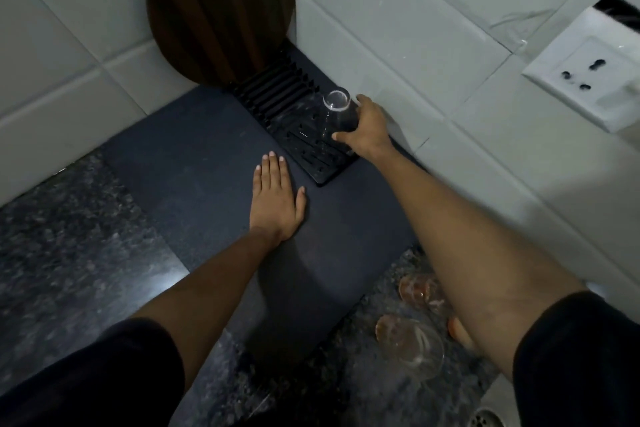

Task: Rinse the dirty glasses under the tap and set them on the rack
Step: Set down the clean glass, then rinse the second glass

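Dark stone counter point(69, 236), left hand point(277, 199) flat on a dark mat point(194, 156) with fingers straight, black rack point(304, 135) by the wall, right hand point(367, 130) gripping an upside-down glass point(337, 111) on the rack, two dirty glasses point(412, 343) near the sink drain point(483, 418)

A single wide-angle view is given from head height, directed forward and steeply down over both forearms. The dark counter point(104, 253) is seen close below, the tiled wall point(398, 28) is met at the top, and a sink drain point(485, 419) is cut off at the bottom right corner
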Action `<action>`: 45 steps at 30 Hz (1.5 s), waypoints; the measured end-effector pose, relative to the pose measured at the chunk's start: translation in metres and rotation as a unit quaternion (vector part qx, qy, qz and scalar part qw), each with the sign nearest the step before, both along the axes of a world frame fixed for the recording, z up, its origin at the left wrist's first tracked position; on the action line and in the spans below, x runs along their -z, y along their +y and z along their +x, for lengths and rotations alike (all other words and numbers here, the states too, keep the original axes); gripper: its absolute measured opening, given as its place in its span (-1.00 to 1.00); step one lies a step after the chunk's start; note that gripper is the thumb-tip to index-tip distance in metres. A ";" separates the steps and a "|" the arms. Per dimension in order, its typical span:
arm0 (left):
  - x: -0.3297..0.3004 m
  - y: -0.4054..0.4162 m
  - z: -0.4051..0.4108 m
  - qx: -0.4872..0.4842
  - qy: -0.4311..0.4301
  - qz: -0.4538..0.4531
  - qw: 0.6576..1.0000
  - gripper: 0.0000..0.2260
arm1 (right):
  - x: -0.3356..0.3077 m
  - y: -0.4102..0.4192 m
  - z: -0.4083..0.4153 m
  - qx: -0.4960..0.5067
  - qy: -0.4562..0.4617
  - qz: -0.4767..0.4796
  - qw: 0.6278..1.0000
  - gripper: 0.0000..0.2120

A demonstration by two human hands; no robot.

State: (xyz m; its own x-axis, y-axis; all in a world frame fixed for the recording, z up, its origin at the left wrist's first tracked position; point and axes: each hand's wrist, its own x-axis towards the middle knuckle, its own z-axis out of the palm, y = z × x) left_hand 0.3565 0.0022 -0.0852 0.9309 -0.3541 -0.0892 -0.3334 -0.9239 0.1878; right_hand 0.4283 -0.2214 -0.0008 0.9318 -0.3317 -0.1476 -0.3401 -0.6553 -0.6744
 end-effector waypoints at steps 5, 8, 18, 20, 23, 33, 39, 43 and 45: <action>-0.003 0.002 -0.002 -0.001 0.029 0.005 1.000 -0.34 | -0.051 -0.021 -0.055 0.016 0.014 0.005 1.000 -0.24; -0.009 0.000 -0.022 0.004 0.063 -0.003 0.998 -0.34 | -0.081 -0.030 -0.111 0.043 -0.018 0.006 0.999 -0.46; -0.008 -0.002 -0.188 0.107 0.051 -0.027 0.993 -0.35 | -0.091 -0.014 -0.338 0.109 -0.186 -0.089 0.972 -0.81; -0.008 -0.003 -0.215 0.111 0.047 -0.029 0.992 -0.34 | -0.079 -0.018 -0.373 0.139 -0.189 -0.125 0.964 -0.77; -0.004 -0.007 -0.257 0.125 0.043 -0.022 0.991 -0.34 | -0.062 -0.026 -0.410 0.160 -0.100 -0.145 0.971 -0.53; 0.003 -0.008 -0.308 0.151 0.008 0.007 0.989 -0.30 | -0.027 -0.037 -0.438 0.172 0.053 -0.098 0.979 -0.27; 0.001 -0.008 -0.309 0.155 0.014 0.031 0.987 -0.30 | -0.023 -0.047 -0.441 0.199 0.033 -0.022 0.979 -0.32; 0.000 0.000 -0.322 0.180 0.049 0.012 0.982 -0.29 | -0.021 -0.047 -0.454 0.221 -0.009 0.010 0.975 -0.34; -0.002 0.000 -0.341 0.195 0.054 0.000 0.979 -0.27 | -0.024 -0.044 -0.472 0.252 -0.040 0.028 0.967 -0.30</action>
